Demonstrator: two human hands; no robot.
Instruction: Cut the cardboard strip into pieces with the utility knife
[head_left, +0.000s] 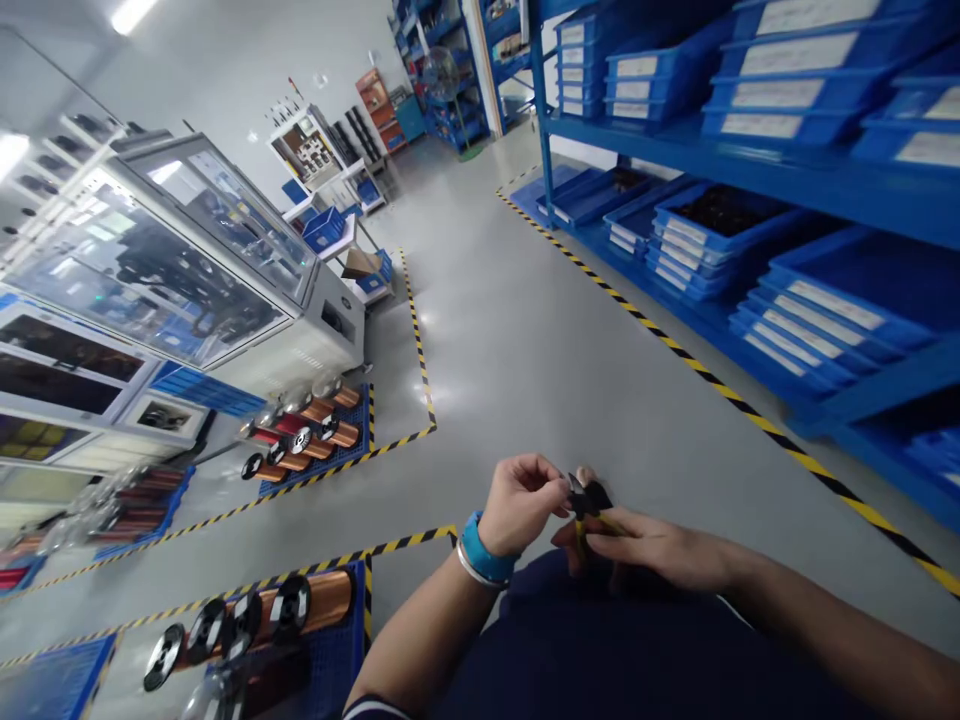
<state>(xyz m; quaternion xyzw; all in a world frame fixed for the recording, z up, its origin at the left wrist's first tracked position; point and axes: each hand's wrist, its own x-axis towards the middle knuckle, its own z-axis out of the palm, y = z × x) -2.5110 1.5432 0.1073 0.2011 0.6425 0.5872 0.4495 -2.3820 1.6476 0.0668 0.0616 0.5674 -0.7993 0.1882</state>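
Observation:
Low in the middle of the head view, my left hand point(523, 500) is closed in a pinch, with a blue band and a white band at its wrist. What its fingertips hold is too small to name. My right hand point(637, 545) is wrapped round the yellow handles of a pair of cutting pliers point(580, 502). The dark jaws of the pliers point up and touch or nearly touch the fingertips of my left hand.
Blue shelving point(675, 140) with stacked blue trays stands on the right. Copper wire spools point(330, 598) lie on blue pallets at the left. Behind them is a glass-sided machine point(202, 260). Yellow-black tape point(667, 343) marks the grey floor point(510, 360).

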